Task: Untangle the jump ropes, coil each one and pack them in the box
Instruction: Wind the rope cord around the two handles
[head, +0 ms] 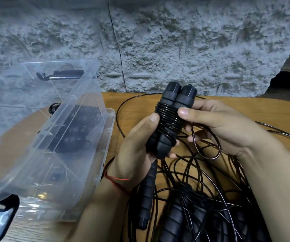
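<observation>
Above the wooden table (112,102), mid-frame: a pair of black jump-rope handles (163,142), side by side and nearly upright, with ribbed foam grips and faceted hard caps on top. Matte foam against shiny wrapping. Wound round the upper half in tight, glossy turns, thin black cord (168,116). Gripped from the left by the left hand (137,137), thumb against the coils, fingers curled beneath the lower ends. Met from the right by the right hand (219,123), thumb on the wrap, curled fingers pinching a loose loop of the same cord. Lower right, on the table, a tangle of more black cord (202,189) with further handles, one loose handle (146,198) just under the left wrist. At left, a clear plastic box (109,123), lid (35,95) raised, coiled ropes (77,131) already inside.
</observation>
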